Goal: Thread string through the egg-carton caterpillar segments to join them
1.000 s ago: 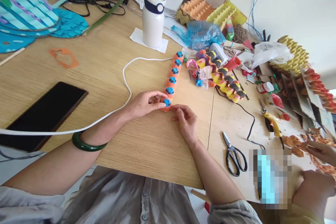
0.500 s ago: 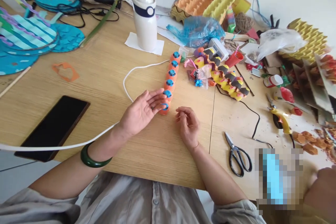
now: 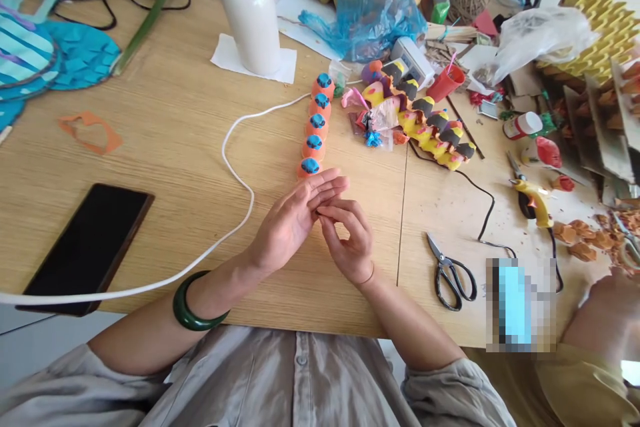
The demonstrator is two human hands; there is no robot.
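A strip of orange egg-carton cups (image 3: 310,150), with blue, dark-marked patches on top, runs away from me on the wooden table. My left hand (image 3: 287,227) is held over its near end, palm turned to the right and fingers stretched out; it covers the nearest cup. Thumb and index finger of my right hand (image 3: 353,243) are pinched together against the left hand's fingers. Something tiny and dark shows at the pinch, too small to name.
Scissors (image 3: 445,273) lie right of my right forearm, a phone (image 3: 85,247) on the left. A white cable (image 3: 253,197) curves past the strip. Farther back stand a white bottle (image 3: 253,27) and a yellow-and-black egg-carton piece (image 3: 425,120). A glue gun (image 3: 535,203) and another person's arm (image 3: 605,310) are at right.
My right hand has moved up to my left and now pinches at its fingers. The left hand has shifted right, toward me off the strip's side. The view has tilted down and turned slightly.
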